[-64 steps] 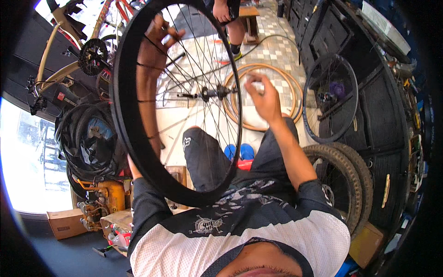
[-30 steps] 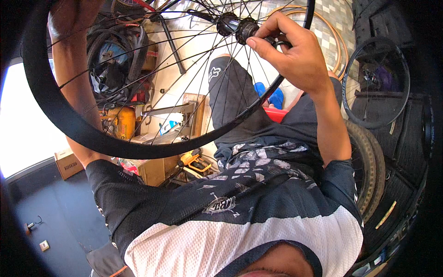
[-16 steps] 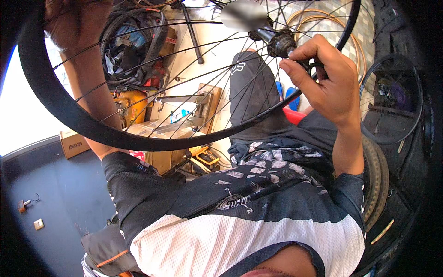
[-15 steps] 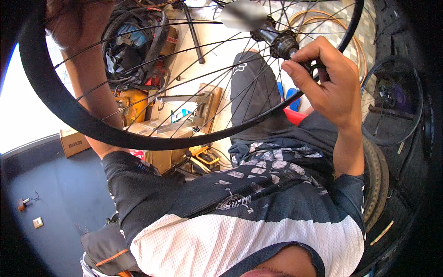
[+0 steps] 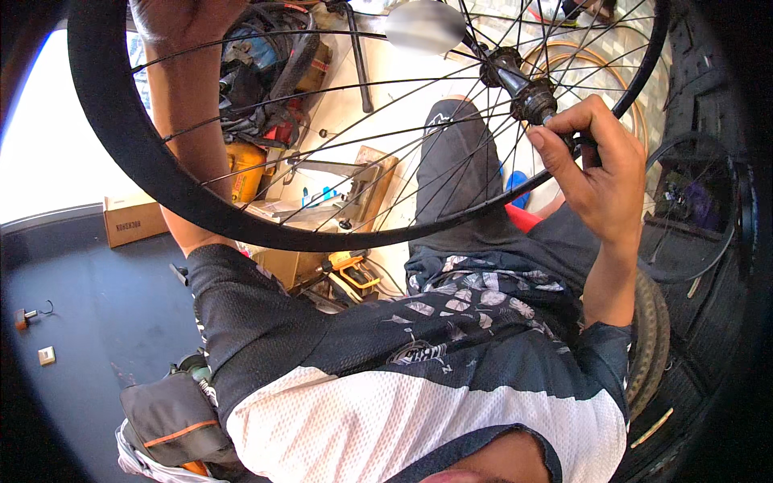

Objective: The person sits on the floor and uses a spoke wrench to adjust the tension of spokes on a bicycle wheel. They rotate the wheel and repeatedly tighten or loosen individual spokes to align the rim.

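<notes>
A bicycle wheel with a black rim [image 5: 153, 173] and thin black spokes is raised in front of my chest, tilted. Its black hub [image 5: 531, 95] lies at the upper right. My right hand [image 5: 608, 177] is closed, thumb and forefinger pinching the silver axle end [image 5: 549, 120] of the hub; the other fingers curl near the rim. My left hand [image 5: 189, 20] is at the top left beside the rim, cut off by the picture's edge. Its fingers are hidden, so its grip does not show.
Beyond the spokes are a wooden-backed metal tool [image 5: 374, 189], a yellow tool case [image 5: 245, 173] and a heap of dark bags [image 5: 258, 72]. A cardboard box [image 5: 133, 221] stands at left. Tyres [image 5: 648, 346] and another wheel [image 5: 688, 266] lean at right.
The wheel and both hands appear shifted right in the picture, as does much of the far background. The pinch of my right hand at the axle end stays the same.
</notes>
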The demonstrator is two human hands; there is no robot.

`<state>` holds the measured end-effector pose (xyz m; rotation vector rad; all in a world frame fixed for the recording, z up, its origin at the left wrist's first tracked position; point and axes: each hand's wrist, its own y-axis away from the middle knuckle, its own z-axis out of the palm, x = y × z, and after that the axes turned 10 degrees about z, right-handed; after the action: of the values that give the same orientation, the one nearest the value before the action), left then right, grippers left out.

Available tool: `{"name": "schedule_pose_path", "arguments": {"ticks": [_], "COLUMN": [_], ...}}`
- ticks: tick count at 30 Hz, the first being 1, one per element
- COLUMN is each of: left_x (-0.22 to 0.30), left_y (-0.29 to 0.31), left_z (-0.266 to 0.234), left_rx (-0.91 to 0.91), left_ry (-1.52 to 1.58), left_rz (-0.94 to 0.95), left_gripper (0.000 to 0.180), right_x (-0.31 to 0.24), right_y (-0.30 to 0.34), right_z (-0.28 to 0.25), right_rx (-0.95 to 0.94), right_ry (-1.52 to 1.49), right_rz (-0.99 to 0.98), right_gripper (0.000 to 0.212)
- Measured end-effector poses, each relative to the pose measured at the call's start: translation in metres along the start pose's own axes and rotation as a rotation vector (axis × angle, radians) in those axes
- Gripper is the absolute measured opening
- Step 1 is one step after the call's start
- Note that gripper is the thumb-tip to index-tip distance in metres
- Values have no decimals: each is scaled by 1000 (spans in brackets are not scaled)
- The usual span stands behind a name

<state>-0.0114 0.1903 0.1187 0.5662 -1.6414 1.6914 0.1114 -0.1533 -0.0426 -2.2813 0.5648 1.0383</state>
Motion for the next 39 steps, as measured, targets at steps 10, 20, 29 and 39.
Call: {"name": "schedule_pose_path", "arguments": {"ticks": [10, 20, 29, 39], "left_x": [8, 17, 20, 5], "left_y": [25, 18, 21, 14], "left_z": [7, 17, 8, -5], "left_rx": [208, 153, 218, 173], "left_ry": [215, 274, 210, 245], "left_rz": [-92, -135, -130, -126], "left_gripper": [31, 32, 30, 25], "right_x": [13, 21, 99, 143], "right_y": [3, 15, 74, 154], "right_z": [1, -34, -199, -299], "right_rx": [33, -16, 528, 735], "right_ry": [13, 23, -15, 213], "right_rz": [-104, -81, 270, 480], "right_gripper": [23, 26, 16, 14]}}
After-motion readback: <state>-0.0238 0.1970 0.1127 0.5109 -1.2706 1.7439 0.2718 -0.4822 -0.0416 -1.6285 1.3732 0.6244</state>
